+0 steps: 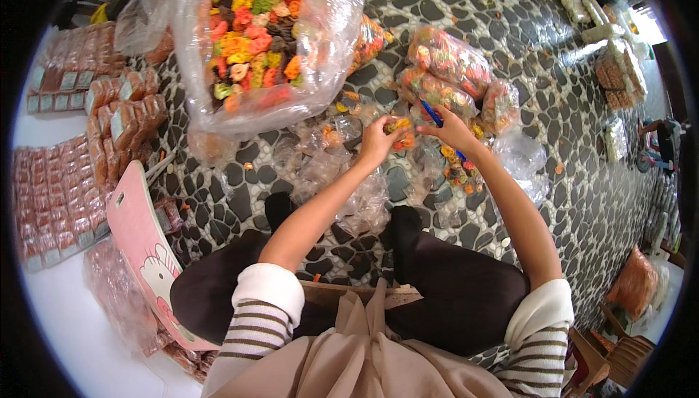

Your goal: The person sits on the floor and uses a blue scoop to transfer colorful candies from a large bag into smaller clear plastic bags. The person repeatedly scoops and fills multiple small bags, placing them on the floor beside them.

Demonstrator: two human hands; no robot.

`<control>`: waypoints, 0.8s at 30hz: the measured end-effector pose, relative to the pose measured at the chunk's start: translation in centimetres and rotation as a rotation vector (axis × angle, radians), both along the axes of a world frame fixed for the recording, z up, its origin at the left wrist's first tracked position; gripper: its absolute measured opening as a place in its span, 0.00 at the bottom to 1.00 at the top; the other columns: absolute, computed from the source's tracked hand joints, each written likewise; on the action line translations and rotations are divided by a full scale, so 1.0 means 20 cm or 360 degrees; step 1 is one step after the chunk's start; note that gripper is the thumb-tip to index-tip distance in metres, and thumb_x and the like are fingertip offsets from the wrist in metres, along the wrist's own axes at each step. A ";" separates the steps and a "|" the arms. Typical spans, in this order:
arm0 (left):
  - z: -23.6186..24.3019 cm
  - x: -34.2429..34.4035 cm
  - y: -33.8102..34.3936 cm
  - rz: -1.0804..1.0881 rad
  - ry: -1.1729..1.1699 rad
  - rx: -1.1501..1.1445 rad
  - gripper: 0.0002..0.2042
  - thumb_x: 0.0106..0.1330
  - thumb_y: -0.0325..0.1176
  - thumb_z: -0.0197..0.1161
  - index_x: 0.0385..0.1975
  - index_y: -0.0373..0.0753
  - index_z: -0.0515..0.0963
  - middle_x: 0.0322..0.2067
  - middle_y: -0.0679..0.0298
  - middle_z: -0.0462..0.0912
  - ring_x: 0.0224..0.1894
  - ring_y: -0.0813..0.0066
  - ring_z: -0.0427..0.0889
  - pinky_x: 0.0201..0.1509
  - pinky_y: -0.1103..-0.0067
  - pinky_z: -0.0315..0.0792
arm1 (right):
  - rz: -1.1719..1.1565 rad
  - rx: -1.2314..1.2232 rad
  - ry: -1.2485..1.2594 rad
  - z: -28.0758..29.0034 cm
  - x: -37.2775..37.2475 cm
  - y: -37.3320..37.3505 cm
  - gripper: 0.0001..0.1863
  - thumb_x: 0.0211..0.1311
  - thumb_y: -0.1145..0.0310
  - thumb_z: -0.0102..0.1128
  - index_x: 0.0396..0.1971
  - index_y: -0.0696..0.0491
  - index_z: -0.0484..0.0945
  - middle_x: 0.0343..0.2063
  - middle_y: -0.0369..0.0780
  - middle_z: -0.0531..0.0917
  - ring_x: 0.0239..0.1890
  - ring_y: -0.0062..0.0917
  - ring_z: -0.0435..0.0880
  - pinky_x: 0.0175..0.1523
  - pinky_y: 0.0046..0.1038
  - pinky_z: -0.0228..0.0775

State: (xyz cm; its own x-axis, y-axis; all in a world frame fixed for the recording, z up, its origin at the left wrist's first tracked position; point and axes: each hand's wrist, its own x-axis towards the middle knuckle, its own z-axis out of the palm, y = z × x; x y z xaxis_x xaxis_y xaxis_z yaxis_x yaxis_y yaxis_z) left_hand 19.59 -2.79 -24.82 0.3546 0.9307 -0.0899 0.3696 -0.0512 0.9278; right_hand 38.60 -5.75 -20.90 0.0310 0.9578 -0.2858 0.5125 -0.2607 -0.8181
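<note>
My left hand is closed on several yellow and orange curly snack pieces over the middle of the floor. Close on its right, my right hand grips a slim blue pen-like stick, which slants across the fingers; its exact kind cannot be made out. Beneath the hands lie crumpled clear plastic bags. A small heap of coloured snack pieces sits below my right wrist. Beyond the hands, a large open clear bag is full of multicoloured curly snacks.
Filled clear bags of coloured snacks are stacked beyond my right hand. Rows of brown packed goods stand at the left, near a pink board. My legs are folded on the dark pebble-patterned floor. An orange-brown bag lies far right.
</note>
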 end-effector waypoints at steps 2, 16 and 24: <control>0.20 -0.01 0.03 0.0033 -0.0213 -0.0122 0.16 0.55 0.39 0.63 0.35 0.32 0.75 0.31 0.55 0.79 0.34 0.70 0.79 0.37 0.76 0.70 | 0.0011 -0.0003 0.0245 0.12 -0.08 0.03 0.23 0.47 0.57 0.66 0.37 0.58 0.74 0.26 0.36 0.79 0.29 0.21 0.76 0.33 0.24 0.66; 1.19 -0.71 0.11 0.0445 -0.0653 0.0125 0.14 0.60 0.36 0.59 0.40 0.32 0.76 0.33 0.68 0.79 0.34 0.85 0.74 0.35 0.86 0.67 | 0.0075 0.1327 -0.0326 1.03 -0.86 0.22 0.12 0.57 0.65 0.55 0.32 0.59 0.71 0.18 0.43 0.75 0.17 0.35 0.73 0.24 0.30 0.63; 1.21 -0.85 0.20 0.0904 -0.0493 0.0673 0.11 0.58 0.34 0.59 0.33 0.32 0.79 0.21 0.60 0.80 0.21 0.79 0.75 0.27 0.81 0.67 | 0.0211 0.1131 -0.1082 1.25 -1.13 0.07 0.12 0.62 0.61 0.44 0.30 0.55 0.66 0.15 0.51 0.76 0.20 0.48 0.76 0.24 0.44 0.67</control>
